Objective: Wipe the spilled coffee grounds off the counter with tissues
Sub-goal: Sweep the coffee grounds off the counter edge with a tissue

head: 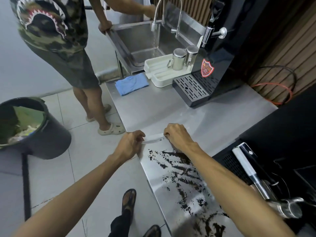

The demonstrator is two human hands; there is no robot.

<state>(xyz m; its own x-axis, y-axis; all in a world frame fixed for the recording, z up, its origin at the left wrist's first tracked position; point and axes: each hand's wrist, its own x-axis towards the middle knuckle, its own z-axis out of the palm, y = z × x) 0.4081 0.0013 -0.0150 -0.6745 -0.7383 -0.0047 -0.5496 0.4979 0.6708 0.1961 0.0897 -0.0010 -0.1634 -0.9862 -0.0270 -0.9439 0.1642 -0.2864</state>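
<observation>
Both hands, left hand (131, 142) & right hand (177, 135), pinch tissue (153, 139) above grounds (181, 177).

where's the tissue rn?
Head view, centre: the tissue is pinched between the left hand and right hand over the counter's left edge, just beyond the grounds.

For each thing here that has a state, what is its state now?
tissue: stretched between both hands
left hand: pinches the tissue
right hand: pinches the tissue
coffee grounds: smeared on the counter, not yet wiped
faucet: running
bin: open, partly full
blue cloth: folded, on the counter
</observation>
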